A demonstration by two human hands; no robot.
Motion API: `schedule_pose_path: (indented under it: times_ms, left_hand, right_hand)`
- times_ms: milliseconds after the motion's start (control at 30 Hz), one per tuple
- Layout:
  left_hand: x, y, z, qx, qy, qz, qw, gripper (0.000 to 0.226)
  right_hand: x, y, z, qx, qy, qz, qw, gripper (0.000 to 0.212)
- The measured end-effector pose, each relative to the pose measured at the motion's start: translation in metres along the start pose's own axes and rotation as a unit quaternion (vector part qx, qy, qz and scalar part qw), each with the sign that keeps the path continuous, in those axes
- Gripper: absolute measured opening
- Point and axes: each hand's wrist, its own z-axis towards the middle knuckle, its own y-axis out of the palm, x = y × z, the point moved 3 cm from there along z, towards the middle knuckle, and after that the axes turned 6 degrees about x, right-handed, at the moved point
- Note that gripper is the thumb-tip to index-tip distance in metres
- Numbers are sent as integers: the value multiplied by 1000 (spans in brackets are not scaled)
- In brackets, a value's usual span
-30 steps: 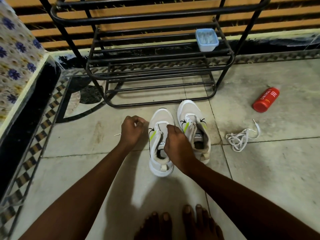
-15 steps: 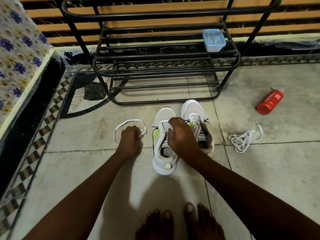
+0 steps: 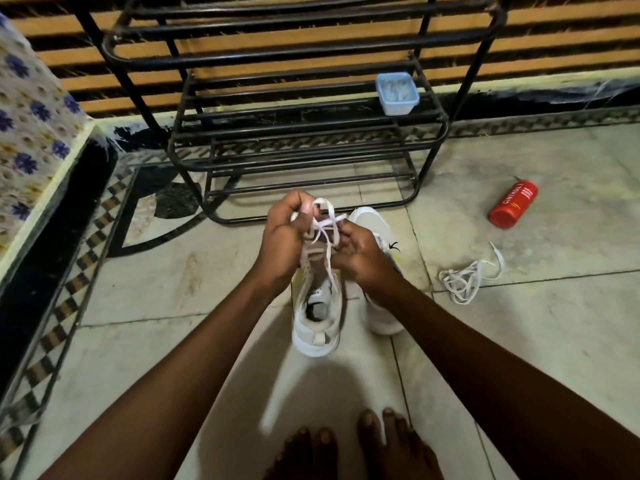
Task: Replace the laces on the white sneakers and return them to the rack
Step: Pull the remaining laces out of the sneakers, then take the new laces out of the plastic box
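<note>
We've got both hands together now over the centre sneaker [image 3: 317, 327]: left hand [image 3: 282, 237] curled round the lace [image 3: 327, 211], right hand [image 3: 362, 252] pinching it. Loop at 9 o'clock is gone. We read: mid-lacing; second sneaker [image 3: 369, 220] at 3 o'clock, rack [image 3: 277, 51] at 12 pending.

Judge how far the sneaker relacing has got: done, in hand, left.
Done: a loose lace lies on the floor, seemingly pulled out. In hand: the left hand and right hand pinch a second lace above the near sneaker. Left: lacing, then moving it and the other sneaker from floor to rack.
</note>
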Motion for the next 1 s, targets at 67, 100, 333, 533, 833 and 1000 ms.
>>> schedule_pose_path:
  times_ms: [67,100,333,533,833,1000]
  left_hand:
    - [4,14,8,13,-42,-64,997,14]
    - [7,25,12,16,-63,-87,994,15]
    - [4,84,49,35,-179,-186,965,26]
    - [-39,140,51,48,-262,-190,945,23]
    - [-98,242,13,-52,-372,-88,923,24]
    - [-115,265,-5,-122,-396,-168,894,5]
  right_hand:
    - [-6,-9,-7,15,31,48,998,38]
    - [-10,-17,-10,37,35,47,998,29]
    - [-19,-78,-27,125,46,63,989,14]
    - [-5,-145,-40,252,22,-19,967,14]
    - [18,-235,-71,454,61,-256,851,14]
    - [23,-262,-83,464,84,-203,858,21]
